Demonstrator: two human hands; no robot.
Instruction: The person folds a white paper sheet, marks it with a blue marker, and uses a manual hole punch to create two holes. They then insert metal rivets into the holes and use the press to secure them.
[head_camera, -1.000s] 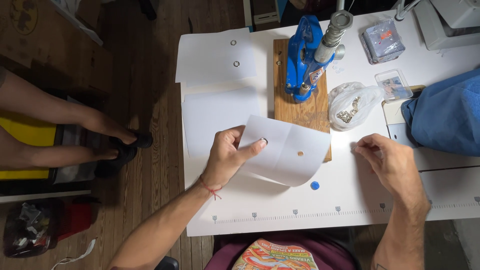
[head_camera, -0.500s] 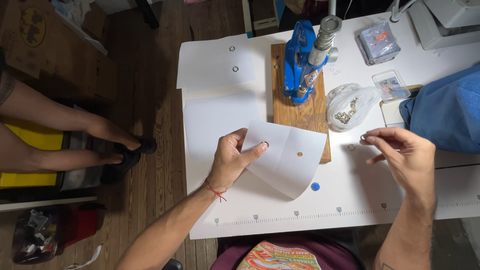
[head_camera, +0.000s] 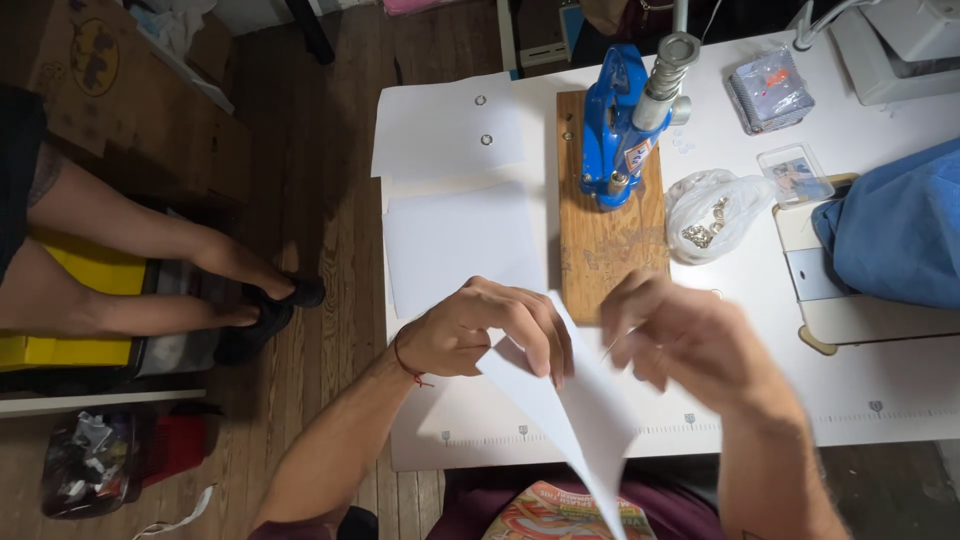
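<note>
Both hands, left and right, pinch 1 white sheet below wooden board; long axis points toward body.

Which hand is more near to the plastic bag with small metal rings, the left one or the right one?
Right. The right hand is just below the plastic bag, slightly toward the person. The left hand is farther, beyond the wooden board, holding the white paper sheet.

We see white sheet in our hands, red string round left wrist. Press bright blue with silver post, on brown wood-grain board. Table white. Cloth blue. Bag clear-white, silvery bits inside. Floor dark brown planks.
</note>
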